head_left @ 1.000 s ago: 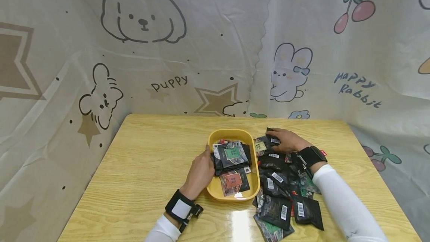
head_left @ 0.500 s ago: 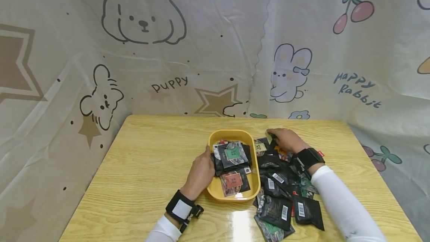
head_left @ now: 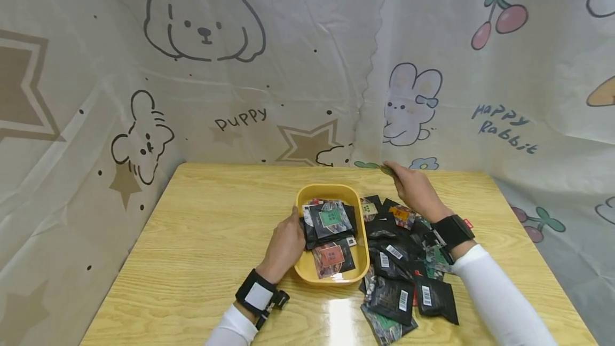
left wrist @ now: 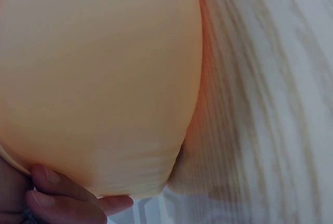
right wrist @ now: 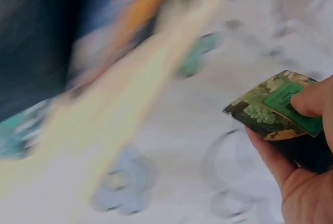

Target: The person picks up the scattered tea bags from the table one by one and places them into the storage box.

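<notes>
My left hand (head_left: 282,249) grips the left rim of a yellow plastic bin (head_left: 363,260); its fingers (left wrist: 62,195) curl at the edge in the left wrist view. Inside the bin lie several small black sachets, among them one with a green label (head_left: 330,219) and one with a red label (head_left: 331,255). Above the far table edge, my right hand (head_left: 417,190) pinches a sachet with a green label and a grape picture (right wrist: 278,104) between thumb and fingers. That sachet appears almost edge-on in the head view.
Right of the bin spreads a loose pile of black sachets (head_left: 391,292), some barcode side up. An orange-labelled sachet (head_left: 402,216) lies at its far end. Behind the wooden table (head_left: 216,218) hangs a printed curtain (head_left: 269,68).
My right hand has picked a sachet from the far end of the pile and lifted it up, uncovering the orange-labelled one. My left hand stays on the bin.
</notes>
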`<control>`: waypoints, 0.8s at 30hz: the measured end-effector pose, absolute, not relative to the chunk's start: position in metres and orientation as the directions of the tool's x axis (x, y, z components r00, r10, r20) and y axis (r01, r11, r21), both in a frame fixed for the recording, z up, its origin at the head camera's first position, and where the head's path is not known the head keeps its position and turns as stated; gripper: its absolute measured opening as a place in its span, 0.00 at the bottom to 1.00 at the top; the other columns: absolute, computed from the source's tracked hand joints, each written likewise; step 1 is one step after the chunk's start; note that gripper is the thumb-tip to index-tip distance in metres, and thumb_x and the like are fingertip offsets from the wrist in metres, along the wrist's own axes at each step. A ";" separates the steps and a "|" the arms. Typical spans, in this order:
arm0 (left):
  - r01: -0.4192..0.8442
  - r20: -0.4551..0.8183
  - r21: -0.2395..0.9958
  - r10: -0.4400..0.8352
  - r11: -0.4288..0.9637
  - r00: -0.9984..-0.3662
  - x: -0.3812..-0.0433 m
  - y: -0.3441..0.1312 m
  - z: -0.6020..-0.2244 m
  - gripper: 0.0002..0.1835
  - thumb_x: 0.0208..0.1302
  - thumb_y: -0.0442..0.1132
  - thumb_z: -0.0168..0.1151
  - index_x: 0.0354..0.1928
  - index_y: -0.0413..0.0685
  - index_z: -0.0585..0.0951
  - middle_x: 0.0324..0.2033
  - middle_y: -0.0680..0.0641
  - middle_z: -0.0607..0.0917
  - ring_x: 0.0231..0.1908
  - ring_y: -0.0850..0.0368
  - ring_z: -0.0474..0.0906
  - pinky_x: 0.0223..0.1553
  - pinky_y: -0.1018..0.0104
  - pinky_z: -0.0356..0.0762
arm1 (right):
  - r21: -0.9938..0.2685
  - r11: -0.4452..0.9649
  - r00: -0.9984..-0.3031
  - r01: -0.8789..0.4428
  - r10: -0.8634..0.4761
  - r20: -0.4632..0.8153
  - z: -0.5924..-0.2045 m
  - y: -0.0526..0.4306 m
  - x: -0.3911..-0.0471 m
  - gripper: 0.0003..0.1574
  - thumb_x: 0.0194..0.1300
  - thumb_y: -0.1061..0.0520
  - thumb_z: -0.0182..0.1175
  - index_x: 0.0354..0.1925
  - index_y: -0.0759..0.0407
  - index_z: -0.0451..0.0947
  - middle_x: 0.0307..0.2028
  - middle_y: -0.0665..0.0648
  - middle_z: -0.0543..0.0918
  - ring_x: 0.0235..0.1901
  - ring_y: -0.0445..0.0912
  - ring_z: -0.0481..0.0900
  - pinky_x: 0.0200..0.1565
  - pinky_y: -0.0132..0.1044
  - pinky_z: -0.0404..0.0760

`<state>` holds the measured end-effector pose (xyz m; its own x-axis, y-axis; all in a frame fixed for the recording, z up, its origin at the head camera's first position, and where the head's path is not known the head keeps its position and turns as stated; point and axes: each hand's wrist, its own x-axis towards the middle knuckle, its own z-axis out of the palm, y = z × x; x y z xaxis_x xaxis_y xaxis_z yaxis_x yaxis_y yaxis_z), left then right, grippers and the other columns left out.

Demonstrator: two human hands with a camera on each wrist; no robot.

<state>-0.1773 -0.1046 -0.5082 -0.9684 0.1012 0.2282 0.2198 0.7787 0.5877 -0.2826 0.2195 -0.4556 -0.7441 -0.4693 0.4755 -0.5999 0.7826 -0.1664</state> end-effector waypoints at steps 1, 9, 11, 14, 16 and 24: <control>0.219 0.228 0.589 0.100 0.778 -0.968 -0.178 -0.105 -0.508 0.28 0.62 0.29 0.47 0.65 0.30 0.58 0.41 0.37 0.79 0.28 0.59 0.72 0.25 0.66 0.75 | -0.163 0.760 -0.717 -0.629 -0.485 0.501 -0.449 0.210 -0.279 0.21 0.69 0.62 0.48 0.59 0.55 0.66 0.43 0.59 0.80 0.27 0.47 0.77 0.30 0.45 0.79; 0.237 0.240 0.601 0.110 0.764 -0.965 -0.178 -0.107 -0.508 0.28 0.61 0.29 0.47 0.64 0.29 0.58 0.34 0.40 0.79 0.23 0.60 0.71 0.19 0.69 0.71 | -0.128 0.545 -0.521 -0.829 -0.667 0.533 -0.430 0.137 -0.250 0.28 0.66 0.64 0.52 0.63 0.53 0.64 0.53 0.55 0.76 0.49 0.47 0.74 0.47 0.45 0.76; 0.240 0.245 0.605 0.109 0.760 -0.963 -0.177 -0.107 -0.508 0.28 0.61 0.29 0.47 0.64 0.28 0.58 0.34 0.40 0.79 0.23 0.60 0.71 0.18 0.69 0.71 | -0.108 0.517 -0.491 -0.849 -0.697 0.522 -0.433 0.124 -0.248 0.31 0.63 0.66 0.54 0.64 0.53 0.63 0.55 0.56 0.75 0.51 0.48 0.73 0.47 0.45 0.75; 0.255 0.265 0.599 0.113 0.759 -0.958 -0.177 -0.107 -0.508 0.28 0.60 0.28 0.48 0.63 0.27 0.59 0.36 0.38 0.80 0.25 0.60 0.72 0.21 0.67 0.73 | -0.105 0.490 -0.478 -0.865 -0.742 0.470 -0.440 0.112 -0.247 0.34 0.62 0.66 0.55 0.65 0.54 0.61 0.59 0.58 0.71 0.55 0.50 0.69 0.50 0.48 0.73; 0.269 0.286 0.586 0.115 0.764 -0.951 -0.178 -0.107 -0.509 0.27 0.59 0.28 0.48 0.62 0.27 0.61 0.37 0.37 0.80 0.28 0.58 0.74 0.23 0.64 0.75 | -0.123 0.489 -0.496 -0.864 -0.782 0.377 -0.444 0.107 -0.246 0.36 0.64 0.56 0.56 0.68 0.54 0.57 0.63 0.58 0.65 0.60 0.51 0.63 0.57 0.52 0.65; 0.291 0.322 0.560 0.120 0.776 -0.939 -0.178 -0.106 -0.510 0.27 0.59 0.28 0.49 0.62 0.28 0.62 0.41 0.34 0.80 0.36 0.50 0.77 0.32 0.56 0.78 | -0.183 0.559 -0.585 -0.809 -0.794 0.164 -0.451 0.118 -0.243 0.53 0.55 0.27 0.54 0.71 0.47 0.48 0.70 0.57 0.50 0.66 0.53 0.48 0.61 0.62 0.46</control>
<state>-0.1782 -0.1059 -0.5096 -0.9390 0.1201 0.3223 0.2913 0.7759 0.5596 -0.2426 0.1180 -0.4505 -0.5853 -0.7941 0.1638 -0.8090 0.5587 -0.1826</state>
